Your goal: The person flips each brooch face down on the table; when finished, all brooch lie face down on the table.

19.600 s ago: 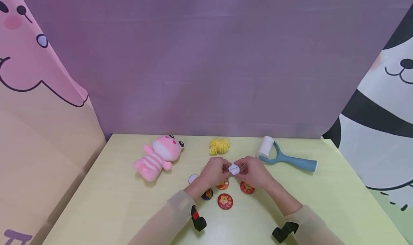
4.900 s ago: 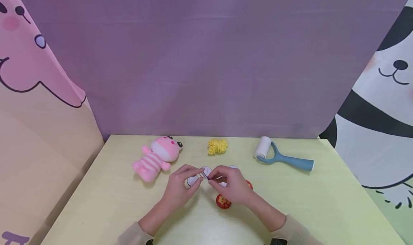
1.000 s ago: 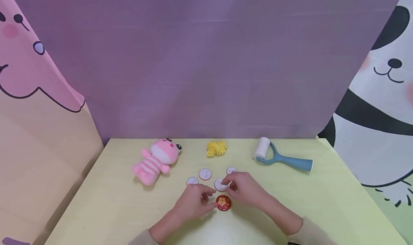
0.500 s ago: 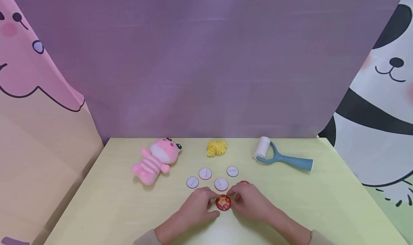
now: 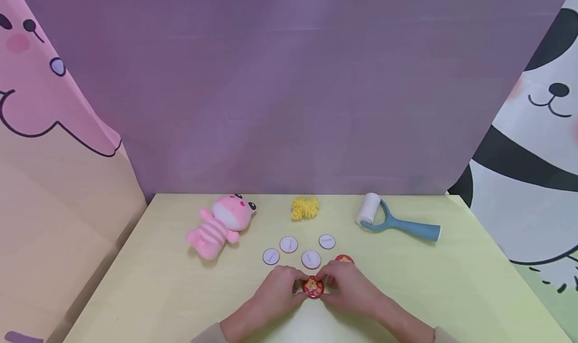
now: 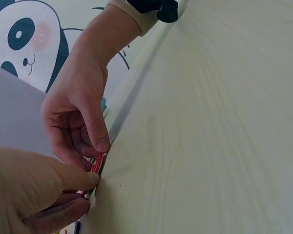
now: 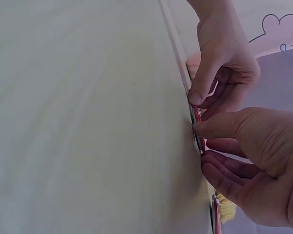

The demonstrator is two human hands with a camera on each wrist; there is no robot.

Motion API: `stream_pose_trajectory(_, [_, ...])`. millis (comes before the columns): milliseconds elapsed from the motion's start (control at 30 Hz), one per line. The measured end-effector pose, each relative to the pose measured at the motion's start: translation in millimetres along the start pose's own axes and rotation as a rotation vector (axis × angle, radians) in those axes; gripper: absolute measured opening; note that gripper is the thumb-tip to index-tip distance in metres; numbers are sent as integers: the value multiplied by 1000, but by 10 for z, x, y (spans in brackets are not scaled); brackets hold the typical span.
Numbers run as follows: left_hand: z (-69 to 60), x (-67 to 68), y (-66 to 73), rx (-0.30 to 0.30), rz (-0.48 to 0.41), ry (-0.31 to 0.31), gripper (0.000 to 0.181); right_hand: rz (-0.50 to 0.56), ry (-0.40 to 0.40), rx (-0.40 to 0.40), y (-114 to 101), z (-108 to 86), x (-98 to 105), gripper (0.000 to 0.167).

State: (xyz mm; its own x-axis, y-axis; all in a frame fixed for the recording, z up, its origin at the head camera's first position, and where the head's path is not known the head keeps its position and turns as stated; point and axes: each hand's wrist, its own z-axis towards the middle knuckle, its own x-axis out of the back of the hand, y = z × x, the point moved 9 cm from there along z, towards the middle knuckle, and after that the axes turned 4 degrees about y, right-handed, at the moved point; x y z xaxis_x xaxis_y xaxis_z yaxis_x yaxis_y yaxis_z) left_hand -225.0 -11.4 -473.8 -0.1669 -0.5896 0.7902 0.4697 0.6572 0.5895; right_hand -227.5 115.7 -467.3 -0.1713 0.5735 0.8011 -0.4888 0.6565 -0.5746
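Observation:
A red round pin badge with a yellow star lies on the near middle of the table, pinched at its edge by both hands. My left hand grips its left side between thumb and fingers. From the right, my right hand does the same. The left wrist view shows the badge edge-on, low against the tabletop. Just beyond lie several badges with their white pin backs up, the nearest white-backed badge among them. Another red badge is partly hidden behind the right hand.
A pink striped plush toy lies at the back left of the table. At the back middle sits a bundle of yellow cord. A lint roller with a blue handle lies at the back right.
The orange and dark badges seen face up earlier are gone from sight; more white backs show. In the last second both hands closed in on the star badge and took its edges.

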Motion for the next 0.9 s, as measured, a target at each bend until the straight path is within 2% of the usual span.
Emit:
stream_pose_trajectory(200, [-10, -28, -64, 16, -28, 2, 20, 57, -30, -22, 63, -5, -8, 19])
stream_pose_trajectory(500, [-18, 0, -60, -46, -138, 62, 12, 178, -54, -52, 115, -41, 47, 14])
stream_pose_trajectory(700, [-21, 32, -48, -32, -194, 69, 14, 181, -62, -52, 134, -40, 46, 14])
stream_pose_trajectory(900, [-13, 32, -62, -21, -214, 65, 17, 178, -63, -51, 137, -32, 50, 13])
